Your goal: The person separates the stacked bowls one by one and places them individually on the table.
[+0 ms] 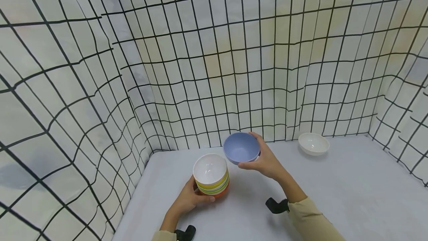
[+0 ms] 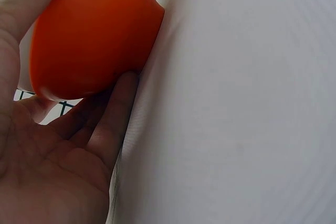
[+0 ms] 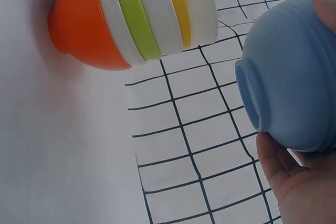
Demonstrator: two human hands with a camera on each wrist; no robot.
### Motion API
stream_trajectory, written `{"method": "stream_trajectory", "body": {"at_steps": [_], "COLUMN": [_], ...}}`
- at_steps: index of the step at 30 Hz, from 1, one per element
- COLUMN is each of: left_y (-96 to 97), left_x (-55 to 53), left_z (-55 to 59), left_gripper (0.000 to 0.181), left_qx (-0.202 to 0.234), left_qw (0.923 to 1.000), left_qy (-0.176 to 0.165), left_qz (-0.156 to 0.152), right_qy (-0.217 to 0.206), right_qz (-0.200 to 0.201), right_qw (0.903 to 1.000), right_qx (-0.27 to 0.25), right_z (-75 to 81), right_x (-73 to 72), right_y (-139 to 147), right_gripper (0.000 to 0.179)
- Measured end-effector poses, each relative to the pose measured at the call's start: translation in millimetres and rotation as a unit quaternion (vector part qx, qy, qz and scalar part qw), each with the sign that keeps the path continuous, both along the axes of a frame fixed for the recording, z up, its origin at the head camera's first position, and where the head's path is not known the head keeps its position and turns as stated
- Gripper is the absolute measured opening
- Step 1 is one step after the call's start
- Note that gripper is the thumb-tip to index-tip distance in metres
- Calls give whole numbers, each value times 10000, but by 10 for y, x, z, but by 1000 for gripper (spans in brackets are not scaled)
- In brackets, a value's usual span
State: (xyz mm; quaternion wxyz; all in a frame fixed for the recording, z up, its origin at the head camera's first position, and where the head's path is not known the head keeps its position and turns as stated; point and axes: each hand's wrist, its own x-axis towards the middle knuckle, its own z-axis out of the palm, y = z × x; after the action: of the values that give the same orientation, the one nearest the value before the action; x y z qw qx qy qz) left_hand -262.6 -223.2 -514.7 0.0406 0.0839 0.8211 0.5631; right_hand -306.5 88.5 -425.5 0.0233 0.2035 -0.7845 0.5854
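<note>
A stack of nested bowls [image 1: 210, 170] stands on the table, white on top, with yellow, white and green bands below. The lowest is an orange bowl [image 2: 97, 30], wide at the rim and narrowing to a foot. Around the stack's near left side my left hand [image 1: 190, 196] holds it low down, thumb in front and fingers behind. Up and to the right of the stack, my right hand [image 1: 265, 159] grips a blue bowl [image 1: 241, 148] by its right side. The blue bowl [image 3: 294, 77] is off the table, apart from the stack, its opening tilted toward the head camera.
A separate white bowl [image 1: 313, 144] sits at the back right of the white table [image 1: 354, 196]. White walls with a black grid [image 1: 214, 66] rise behind and at both sides. Each wrist wears a black camera mount [image 1: 277, 205].
</note>
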Motion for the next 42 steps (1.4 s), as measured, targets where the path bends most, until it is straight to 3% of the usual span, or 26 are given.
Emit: {"method": "stream_trajectory", "body": {"at_steps": [9, 24, 42], "left_y": [18, -1, -23], "left_x": [24, 37, -6], "left_z": [-59, -30, -20], "left_gripper": [109, 106, 107], "left_qx": [-60, -58, 54], "left_qw": [9999, 9999, 9999], "left_qy": [-55, -59, -105], "left_qz": [-111, -73, -74], "right_qy": [-84, -103, -517], "right_qz": [-228, -741, -1107], "right_qw": [9996, 9961, 9910], "right_qx": [158, 461, 545], "right_z": [-97, -222, -437], "right_x": [-16, -138, -381], "right_y": [133, 259, 543], "right_gripper": [115, 120, 123]}}
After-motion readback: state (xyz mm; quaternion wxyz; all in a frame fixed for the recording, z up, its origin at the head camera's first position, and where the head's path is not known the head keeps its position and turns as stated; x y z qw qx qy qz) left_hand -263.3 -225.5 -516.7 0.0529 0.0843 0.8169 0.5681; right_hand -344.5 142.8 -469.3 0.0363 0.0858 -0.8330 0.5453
